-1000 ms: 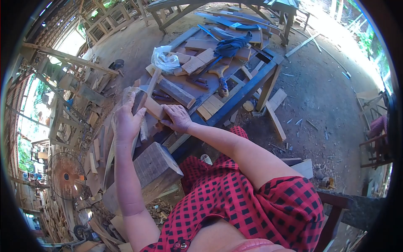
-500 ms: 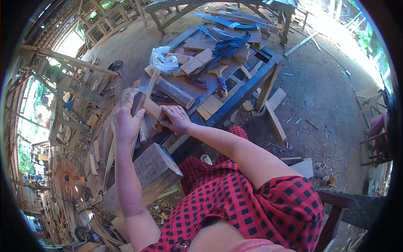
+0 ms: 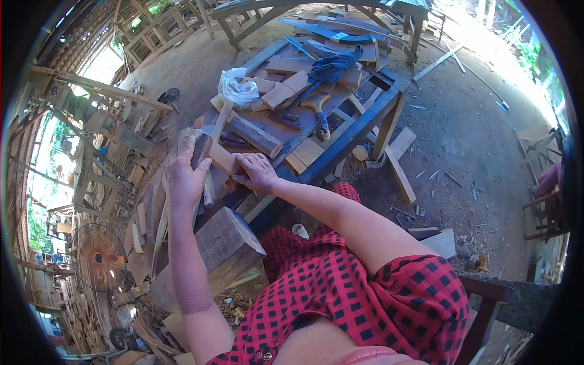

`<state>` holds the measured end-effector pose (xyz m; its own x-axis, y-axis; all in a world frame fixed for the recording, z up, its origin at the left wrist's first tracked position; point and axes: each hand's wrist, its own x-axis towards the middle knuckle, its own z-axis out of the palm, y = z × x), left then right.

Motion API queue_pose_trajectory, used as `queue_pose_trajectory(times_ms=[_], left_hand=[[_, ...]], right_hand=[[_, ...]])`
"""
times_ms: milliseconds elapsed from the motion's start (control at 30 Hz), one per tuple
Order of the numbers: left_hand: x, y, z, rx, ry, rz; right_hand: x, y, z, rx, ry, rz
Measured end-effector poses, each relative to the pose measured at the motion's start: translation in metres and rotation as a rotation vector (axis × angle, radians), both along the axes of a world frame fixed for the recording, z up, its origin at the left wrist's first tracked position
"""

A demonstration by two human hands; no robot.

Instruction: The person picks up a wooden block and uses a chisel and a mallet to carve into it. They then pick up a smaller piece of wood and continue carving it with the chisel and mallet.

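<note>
My left hand [image 3: 187, 175] is wrapped round a dark, narrow wooden block [image 3: 201, 151], its thumb along the near side. A pale wooden piece [image 3: 221, 158] meets that block at an angle, and my right hand [image 3: 258, 173] grips its near end with bent fingers. The two pieces appear to touch; the exact contact is too small to make out. Beneath my forearms stands a thick, squared timber [image 3: 225, 243]. Just beyond my hands, a long dark-sided wooden bar [image 3: 255, 135] lies on the low table.
The blue-edged table [image 3: 356, 131] carries wood offcuts, a clear plastic bag [image 3: 238, 86], dark blue gloves [image 3: 334, 64] and a paintbrush [image 3: 319, 115]. A fan [image 3: 98, 258] stands at left. Wood scraps [image 3: 399, 173] lie on the ground at right. A bench [image 3: 328, 5] is at the back.
Almost nothing differs. Both hands keep their hold on the wooden pieces, and the view has shifted very slightly.
</note>
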<state>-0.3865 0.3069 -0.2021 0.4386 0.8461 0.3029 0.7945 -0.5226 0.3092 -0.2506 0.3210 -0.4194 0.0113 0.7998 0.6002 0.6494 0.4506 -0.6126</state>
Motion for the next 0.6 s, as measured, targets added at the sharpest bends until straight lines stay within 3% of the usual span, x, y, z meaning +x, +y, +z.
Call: queue_pose_trajectory(times_ms=[600], left_hand=[[0.0018, -0.001, -0.0014, -0.011, 0.025, 0.026]], right_hand=[[0.0013, -0.0019, 0.0012, -0.005, 0.024, 0.019]])
